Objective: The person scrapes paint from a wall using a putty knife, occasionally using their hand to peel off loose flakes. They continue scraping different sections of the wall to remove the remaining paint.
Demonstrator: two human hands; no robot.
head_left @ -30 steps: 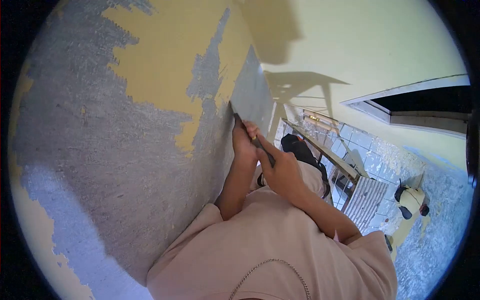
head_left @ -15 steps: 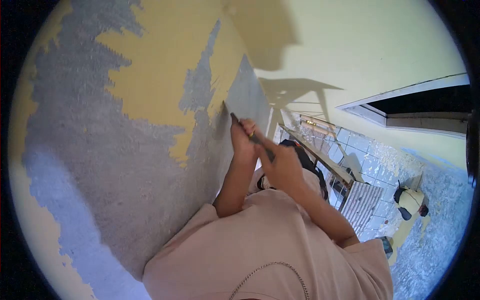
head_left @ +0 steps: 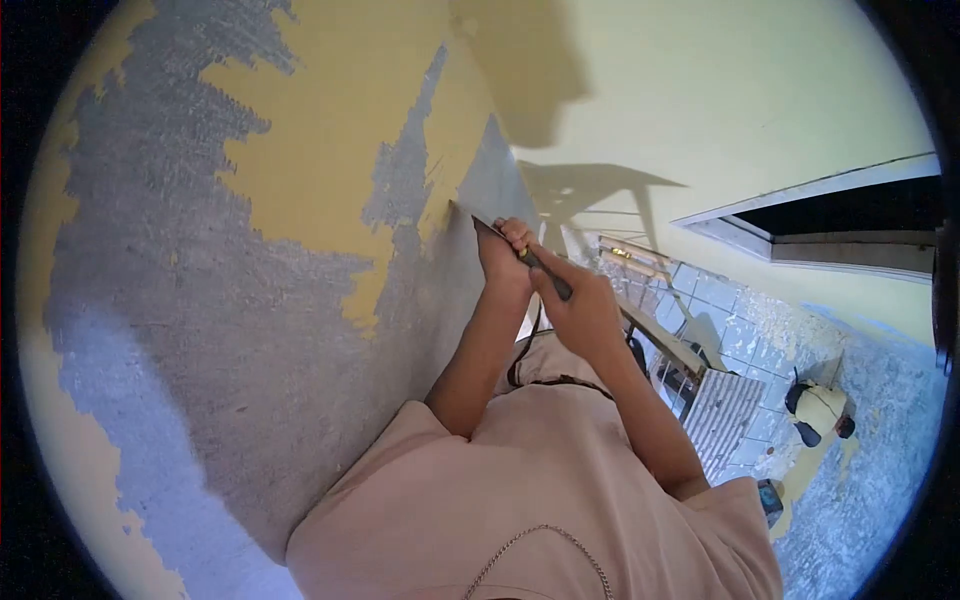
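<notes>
A scraper [head_left: 550, 278] with a dark handle slants up and left from my hands, its blade end close to the wall. My left hand [head_left: 508, 245] is closed around its front part near the blade. My right hand [head_left: 582, 305] grips the handle lower down, with the index finger stretched along it. Beside the blade is the wall [head_left: 270, 320], where ragged patches of yellow paint [head_left: 310, 160] stand against bare grey plaster. A narrow strip of yellow lies just past the blade, near the corner.
At right, a pale adjoining wall [head_left: 640, 90] has a window opening [head_left: 840, 215]. Far below, a plank [head_left: 655, 325] and a corrugated sheet [head_left: 722, 415] lie over the tiled floor [head_left: 715, 290]. Another person [head_left: 820, 408] is down there, beside a flaking wall [head_left: 860, 480].
Both hands have moved slightly right with the scraper, and its blade has drawn back from the yellow strip. The dark item behind my hands is now mostly out of sight.
</notes>
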